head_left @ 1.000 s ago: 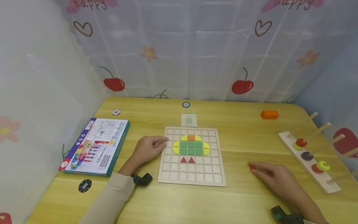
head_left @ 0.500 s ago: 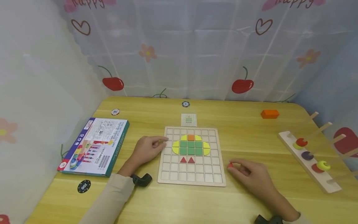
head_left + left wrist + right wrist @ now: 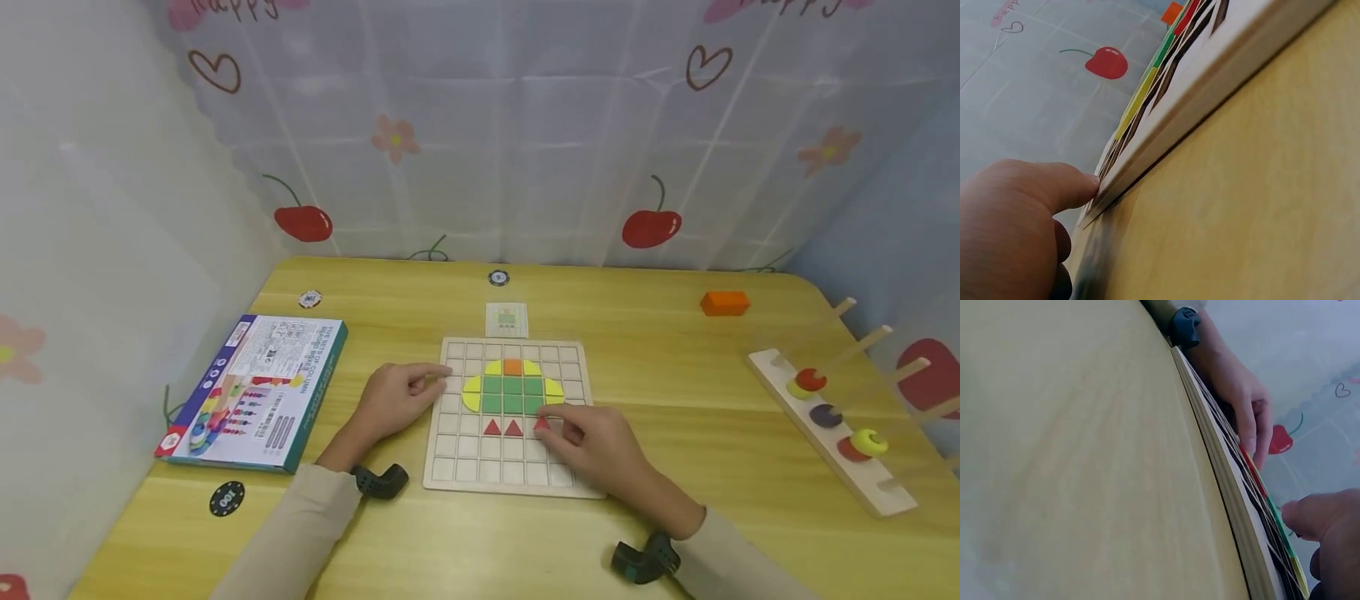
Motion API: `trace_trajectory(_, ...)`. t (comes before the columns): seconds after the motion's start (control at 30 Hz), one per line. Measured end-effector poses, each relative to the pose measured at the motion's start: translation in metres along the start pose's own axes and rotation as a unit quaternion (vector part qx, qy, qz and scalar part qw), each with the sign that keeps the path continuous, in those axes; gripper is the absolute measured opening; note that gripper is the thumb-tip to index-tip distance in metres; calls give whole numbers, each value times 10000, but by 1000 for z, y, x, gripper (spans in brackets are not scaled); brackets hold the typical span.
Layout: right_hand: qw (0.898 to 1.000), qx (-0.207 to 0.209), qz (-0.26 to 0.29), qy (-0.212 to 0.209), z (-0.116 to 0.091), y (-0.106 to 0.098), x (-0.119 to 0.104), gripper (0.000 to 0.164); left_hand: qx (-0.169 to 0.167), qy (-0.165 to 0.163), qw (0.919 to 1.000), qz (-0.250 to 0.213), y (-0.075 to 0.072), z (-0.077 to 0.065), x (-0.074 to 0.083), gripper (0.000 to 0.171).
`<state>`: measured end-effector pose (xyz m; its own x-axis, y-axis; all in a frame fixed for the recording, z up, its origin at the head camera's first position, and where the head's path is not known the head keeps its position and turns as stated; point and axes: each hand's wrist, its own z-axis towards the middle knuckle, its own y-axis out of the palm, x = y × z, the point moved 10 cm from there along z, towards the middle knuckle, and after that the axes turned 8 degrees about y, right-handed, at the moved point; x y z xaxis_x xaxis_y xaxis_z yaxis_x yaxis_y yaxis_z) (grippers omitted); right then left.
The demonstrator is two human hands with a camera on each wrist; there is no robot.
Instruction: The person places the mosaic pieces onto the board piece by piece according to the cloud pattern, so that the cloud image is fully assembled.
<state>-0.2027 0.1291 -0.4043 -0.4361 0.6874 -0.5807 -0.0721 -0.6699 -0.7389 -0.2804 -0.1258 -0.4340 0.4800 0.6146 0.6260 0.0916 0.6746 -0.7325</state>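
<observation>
A square wooden grid board [image 3: 442,471] lies on the table, with a pattern of yellow curved pieces [image 3: 472,394], green squares [image 3: 512,394] and an orange square [image 3: 513,367]. Two red triangles [image 3: 491,428] sit in the row below the green. My right hand [image 3: 600,446] pinches a third red triangle [image 3: 542,424] between thumb and index finger, over the same row, to their right; whether it touches the board I cannot tell. At the board's left edge rests my left hand [image 3: 397,404], its fingertips touching the rim, as the left wrist view also shows.
Behind the board lies a small pattern card [image 3: 506,320]. A boxed set [image 3: 258,392] and poker chips [image 3: 227,499] are at the left. On the right stand an orange block [image 3: 724,303] and a pegged wooden rack [image 3: 832,442] with coloured beads.
My right hand has moved left from the table beside the rack to over the board, carrying the red triangle. My left hand has stayed at the board's edge.
</observation>
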Motion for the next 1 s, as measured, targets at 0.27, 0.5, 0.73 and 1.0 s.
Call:
trace_trajectory(0.27,9996,-79,-270,25,2,11,-2,20,33,18,10000,13,-3,-1,0,20)
trace_trajectory(0.5,9992,-32,-378,-93,4,16,-4,22,91,9,9999,62,-6,-2,-4,19)
trace_trajectory(0.73,9993,-40,-353,-134,2,18,-6,23,37,-29,10000,63,-4,-5,-7,20)
trace_trajectory(1.0,9995,5,-294,-136,1,15,-4,21,91,94,9999,49,-4,-3,-4,19)
